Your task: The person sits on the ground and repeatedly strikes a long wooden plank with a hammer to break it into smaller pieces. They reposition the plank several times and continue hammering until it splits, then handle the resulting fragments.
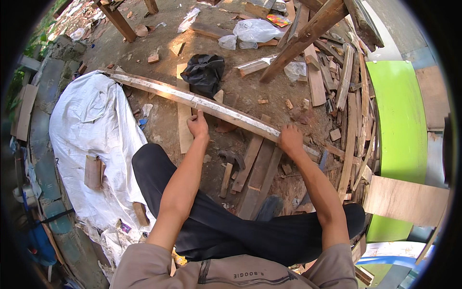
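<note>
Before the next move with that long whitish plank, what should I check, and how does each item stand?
1. Left hand on the long plank: ok, at its near edge.
2. Right hand gripping the plank: ok, fingers wrapped over it.
3. Plank's far end free: cannot tell, it reaches the white tarp.
4. Hammer within reach: ok, on the ground between the arms.
5. Ground underfoot: not ok, wood scraps everywhere.
</note>
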The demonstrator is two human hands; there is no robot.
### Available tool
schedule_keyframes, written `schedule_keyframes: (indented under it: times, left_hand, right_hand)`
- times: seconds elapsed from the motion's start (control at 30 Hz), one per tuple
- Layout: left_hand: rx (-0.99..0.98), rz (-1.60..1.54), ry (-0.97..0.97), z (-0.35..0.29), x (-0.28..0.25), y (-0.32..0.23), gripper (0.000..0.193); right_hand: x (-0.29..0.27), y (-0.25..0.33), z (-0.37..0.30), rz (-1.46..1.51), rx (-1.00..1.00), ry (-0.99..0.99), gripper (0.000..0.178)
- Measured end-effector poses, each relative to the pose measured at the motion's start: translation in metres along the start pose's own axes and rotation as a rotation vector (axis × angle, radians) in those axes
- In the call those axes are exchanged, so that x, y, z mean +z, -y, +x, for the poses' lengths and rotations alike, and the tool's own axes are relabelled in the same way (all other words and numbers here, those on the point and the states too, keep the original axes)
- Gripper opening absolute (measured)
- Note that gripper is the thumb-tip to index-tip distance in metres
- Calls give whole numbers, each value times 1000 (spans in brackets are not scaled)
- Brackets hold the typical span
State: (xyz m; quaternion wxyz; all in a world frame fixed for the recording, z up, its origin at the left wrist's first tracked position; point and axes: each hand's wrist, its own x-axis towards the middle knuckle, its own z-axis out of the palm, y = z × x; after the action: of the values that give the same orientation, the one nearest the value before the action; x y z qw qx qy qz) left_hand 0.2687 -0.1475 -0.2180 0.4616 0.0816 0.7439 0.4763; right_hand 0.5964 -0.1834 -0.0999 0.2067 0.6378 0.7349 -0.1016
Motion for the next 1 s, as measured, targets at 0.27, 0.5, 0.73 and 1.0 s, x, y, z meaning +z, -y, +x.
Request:
schedule_keyframes:
  times: [0.27,0.5,0.73,1.0]
  left_hand:
    - [-182,-327,390,6,0,-12,79]
    - [-189,-298,297,-5,16,-15,85]
    - [-196,-178,175,-26,16,-21,88]
    - [110,-156,206,-30,12,28,69]
  right_hand:
    - [36,136,-58,219,-290,782,34]
    - [88,192,-84,238,-179,274,46]
    - [89,218,-85,283,-33,262,32]
    - [101,226,-91,499,195,228,57]
